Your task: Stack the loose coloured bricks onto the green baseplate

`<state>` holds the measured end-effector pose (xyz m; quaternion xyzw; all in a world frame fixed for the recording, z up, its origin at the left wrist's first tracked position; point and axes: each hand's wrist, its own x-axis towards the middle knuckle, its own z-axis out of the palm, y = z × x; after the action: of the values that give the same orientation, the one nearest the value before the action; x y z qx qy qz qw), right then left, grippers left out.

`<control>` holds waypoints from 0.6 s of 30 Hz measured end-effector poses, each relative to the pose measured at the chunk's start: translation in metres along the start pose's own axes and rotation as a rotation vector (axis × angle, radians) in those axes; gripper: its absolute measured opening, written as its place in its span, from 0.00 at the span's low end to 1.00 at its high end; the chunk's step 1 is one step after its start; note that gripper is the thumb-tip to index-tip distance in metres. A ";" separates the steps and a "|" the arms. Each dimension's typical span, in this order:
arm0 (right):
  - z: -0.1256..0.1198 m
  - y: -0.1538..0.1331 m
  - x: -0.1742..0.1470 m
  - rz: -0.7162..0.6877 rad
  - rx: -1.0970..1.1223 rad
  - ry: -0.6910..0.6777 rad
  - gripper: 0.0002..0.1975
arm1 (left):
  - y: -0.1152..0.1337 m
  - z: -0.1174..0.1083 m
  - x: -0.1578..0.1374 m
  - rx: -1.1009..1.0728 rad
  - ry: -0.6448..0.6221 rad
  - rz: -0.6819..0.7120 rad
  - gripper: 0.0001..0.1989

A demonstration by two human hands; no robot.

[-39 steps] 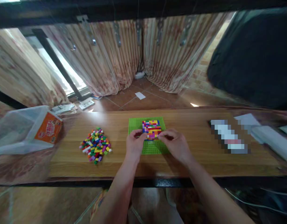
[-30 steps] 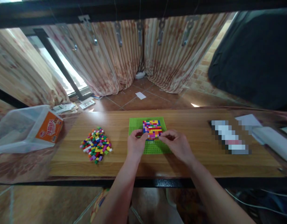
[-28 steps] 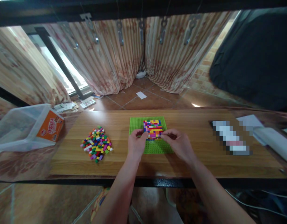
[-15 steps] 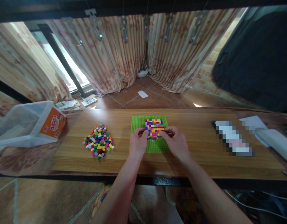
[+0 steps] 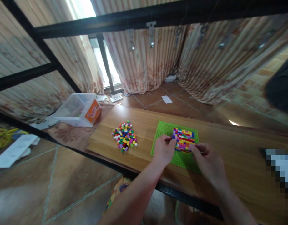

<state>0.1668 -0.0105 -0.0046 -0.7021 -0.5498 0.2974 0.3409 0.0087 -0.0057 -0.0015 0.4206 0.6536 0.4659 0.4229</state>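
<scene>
As a block of coloured toy bricks (image 5: 184,139) sits over the green board (image 5: 166,127), toward 1 o'clock from the board's middle, both hands meet it from either side. Taking the block as the centre of the clock and the curtains (image 5: 139,62) as 12, the left hand (image 5: 164,149) is at 8 o'clock, its thumb touching the block's near left corner and its fingers curled beside the left edge. The right hand (image 5: 209,157) is at 4 o'clock, thumb against the near right corner, fingers bent beside the right edge. I cannot tell whether either hand's fingers are pinching, as their tips are partly hidden. A pile of loose bricks (image 5: 125,136) lies on the wooden table (image 5: 144,120) at 9 o'clock, well apart from the left hand. Farther out, between 9 and 10, is a clear plastic box (image 5: 75,107) with an orange label (image 5: 93,112). A white sheet (image 5: 166,99) lies on the floor (image 5: 155,92) at 11 o'clock
</scene>
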 end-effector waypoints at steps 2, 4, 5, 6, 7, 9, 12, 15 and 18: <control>-0.008 -0.005 0.000 0.017 -0.089 0.032 0.23 | -0.001 0.001 -0.003 0.006 -0.007 -0.017 0.08; -0.012 -0.014 -0.001 -0.017 -0.178 0.166 0.21 | -0.002 -0.001 -0.004 0.001 0.003 -0.019 0.09; -0.012 -0.019 -0.004 -0.059 -0.190 0.233 0.20 | -0.002 -0.005 -0.003 -0.010 0.024 0.002 0.09; -0.009 -0.024 -0.008 -0.121 -0.178 0.279 0.19 | -0.003 -0.012 -0.003 -0.031 0.056 0.035 0.10; -0.004 -0.030 -0.012 -0.198 -0.141 0.287 0.18 | -0.003 -0.020 -0.002 -0.065 0.094 0.067 0.10; 0.015 -0.039 -0.024 -0.382 -0.038 0.218 0.16 | -0.005 -0.046 -0.002 -0.157 0.168 0.088 0.10; 0.058 -0.053 -0.044 -0.584 0.017 -0.041 0.15 | -0.011 -0.097 -0.009 -0.215 0.353 0.042 0.06; 0.106 -0.067 -0.056 -0.694 -0.008 -0.204 0.20 | -0.022 -0.148 -0.029 -0.124 0.460 -0.016 0.10; 0.148 -0.079 -0.061 -0.718 -0.096 -0.283 0.31 | -0.037 -0.183 -0.052 0.093 0.512 -0.045 0.14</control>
<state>-0.0091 -0.0344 -0.0259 -0.4323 -0.8154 0.2271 0.3110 -0.1546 -0.1092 0.0092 0.2931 0.7692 0.5171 0.2344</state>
